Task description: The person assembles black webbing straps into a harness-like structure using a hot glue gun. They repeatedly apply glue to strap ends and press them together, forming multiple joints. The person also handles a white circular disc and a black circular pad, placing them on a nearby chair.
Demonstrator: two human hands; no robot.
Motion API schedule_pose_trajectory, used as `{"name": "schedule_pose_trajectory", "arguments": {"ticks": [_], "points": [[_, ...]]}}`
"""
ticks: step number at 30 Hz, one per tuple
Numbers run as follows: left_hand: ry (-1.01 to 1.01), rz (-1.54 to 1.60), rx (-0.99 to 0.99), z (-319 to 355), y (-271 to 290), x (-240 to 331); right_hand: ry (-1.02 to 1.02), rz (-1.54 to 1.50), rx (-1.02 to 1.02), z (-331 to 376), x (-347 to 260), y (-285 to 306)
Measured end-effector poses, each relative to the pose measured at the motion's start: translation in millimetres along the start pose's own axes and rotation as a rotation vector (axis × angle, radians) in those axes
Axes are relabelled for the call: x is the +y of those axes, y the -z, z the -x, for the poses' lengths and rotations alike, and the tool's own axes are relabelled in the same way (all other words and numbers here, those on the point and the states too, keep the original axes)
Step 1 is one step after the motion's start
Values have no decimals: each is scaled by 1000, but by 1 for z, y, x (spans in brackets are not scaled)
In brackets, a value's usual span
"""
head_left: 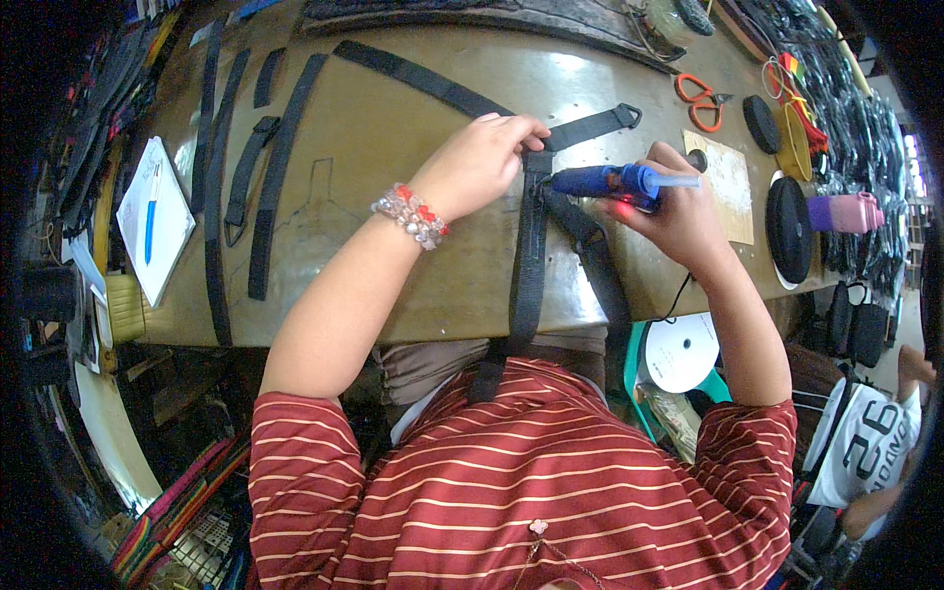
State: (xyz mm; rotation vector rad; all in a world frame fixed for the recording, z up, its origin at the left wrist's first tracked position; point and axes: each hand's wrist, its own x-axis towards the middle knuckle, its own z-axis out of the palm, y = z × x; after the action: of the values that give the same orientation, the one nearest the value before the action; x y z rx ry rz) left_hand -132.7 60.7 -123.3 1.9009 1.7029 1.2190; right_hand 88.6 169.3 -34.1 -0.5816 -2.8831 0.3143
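Observation:
My right hand (677, 208) is wrapped round a blue hot glue gun (600, 180), with a pale glue stick jutting from its back and a red light glowing on it. The gun's nozzle end points left at a joint in the black webbing strap (531, 236). Bent over the top of that joint, my left hand (492, 157) pinches the strap with its fingertips. From there one strap end with a triangular ring (629, 115) reaches right, another piece runs up and left, and two lengths hang toward my lap. The left fingertips partly hide the joint.
Several black strap pieces (285, 177) lie at the left, beside white paper with a blue pen (150, 231). Orange-handled scissors (702, 100), a stained board (723, 187) and black webbing rolls (789, 231) are on the right. A power cord (680, 295) trails over the table's front edge. Another person sits at lower right.

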Motion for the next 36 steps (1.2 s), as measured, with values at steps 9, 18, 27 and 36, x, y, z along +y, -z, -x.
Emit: {"name": "schedule_pose_trajectory", "arguments": {"ticks": [9, 18, 27, 36], "points": [[19, 8, -8, 1, 0, 1, 8, 257, -110, -25, -25, 18], [46, 40, -19, 0, 1, 1, 20, 326, -119, -33, -39, 27], [36, -26, -27, 1, 3, 4, 22, 302, 108, 20, -12, 33], [165, 142, 31, 0, -1, 6, -884, -94, 786, 187, 177, -14]]}}
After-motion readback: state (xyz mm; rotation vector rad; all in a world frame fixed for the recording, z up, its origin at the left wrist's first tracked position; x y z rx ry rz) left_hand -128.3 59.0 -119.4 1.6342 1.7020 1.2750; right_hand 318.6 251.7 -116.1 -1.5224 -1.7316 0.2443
